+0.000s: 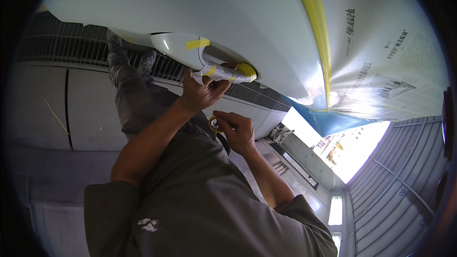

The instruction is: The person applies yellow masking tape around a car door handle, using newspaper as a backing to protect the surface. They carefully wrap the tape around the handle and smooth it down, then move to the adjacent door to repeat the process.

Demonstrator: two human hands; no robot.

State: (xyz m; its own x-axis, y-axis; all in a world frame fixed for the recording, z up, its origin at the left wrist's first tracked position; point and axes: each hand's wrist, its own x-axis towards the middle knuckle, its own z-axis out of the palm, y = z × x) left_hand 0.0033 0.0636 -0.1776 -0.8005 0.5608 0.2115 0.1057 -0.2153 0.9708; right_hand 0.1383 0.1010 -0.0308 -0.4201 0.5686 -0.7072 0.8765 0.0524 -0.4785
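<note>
A pale car body panel [228, 4] spans the upper part of the head view. On it is a door handle wrapped in printed paper [220, 72], with yellow masking tape [246, 72] round its right end. Another short strip of yellow tape [197, 44] sticks across the panel by the handle recess. My left hand [203, 93] grips the wrapped handle from below, its fingertips partly hidden behind the paper. Lower and to the right, my right hand [236, 131] pinches a small roll of yellow masking tape [213, 123], apart from the handle.
Newspaper sheeting [381, 52] covers the area at right, edged by a long yellow tape band [314, 24]. Blue sheeting [319, 116] hangs below it. A floor grate [62, 38] runs beneath the car, beside pale floor panels [95, 104]. A ribbed wall [395, 166] stands at lower right.
</note>
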